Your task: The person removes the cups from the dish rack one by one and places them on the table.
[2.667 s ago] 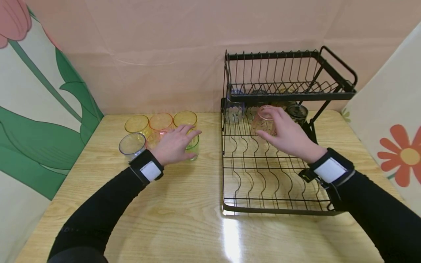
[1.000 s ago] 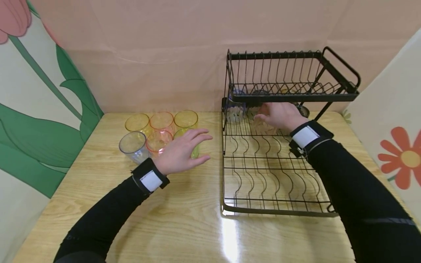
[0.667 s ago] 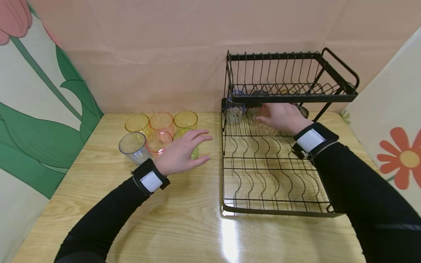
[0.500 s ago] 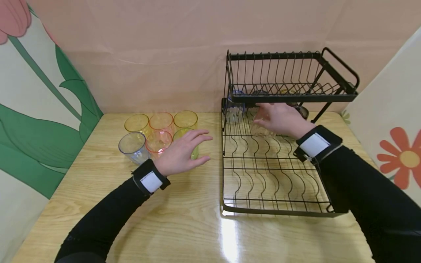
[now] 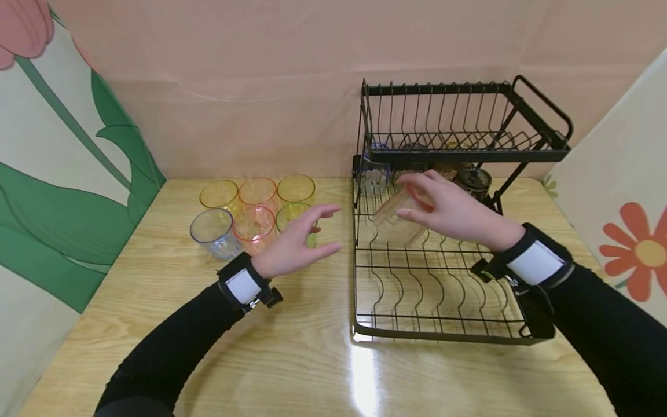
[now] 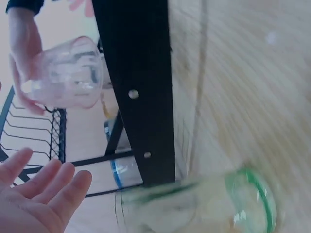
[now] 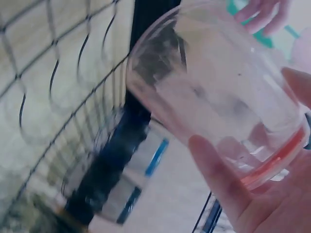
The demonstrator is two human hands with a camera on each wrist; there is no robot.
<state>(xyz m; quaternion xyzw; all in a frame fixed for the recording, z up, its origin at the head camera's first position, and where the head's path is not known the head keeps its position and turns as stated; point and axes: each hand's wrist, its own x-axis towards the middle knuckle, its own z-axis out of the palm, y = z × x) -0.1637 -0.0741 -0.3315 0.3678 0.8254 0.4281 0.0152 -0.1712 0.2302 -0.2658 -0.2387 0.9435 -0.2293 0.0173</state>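
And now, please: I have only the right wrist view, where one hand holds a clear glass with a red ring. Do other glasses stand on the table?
Observer: Yes, the head view shows six glasses on the table, left of the rack.
Operator: Thank you. Which one looks closest to the left hand?
Observer: The green-rimmed glass, large in the left wrist view.
Operator: And does the held glass look upright?
Observer: No, in the head view it is tilted, with wires of the lower tier behind it.

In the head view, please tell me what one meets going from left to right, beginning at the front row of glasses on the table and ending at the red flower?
Blue-rimmed glass, red-rimmed glass, left hand, held glass, right hand, red flower.
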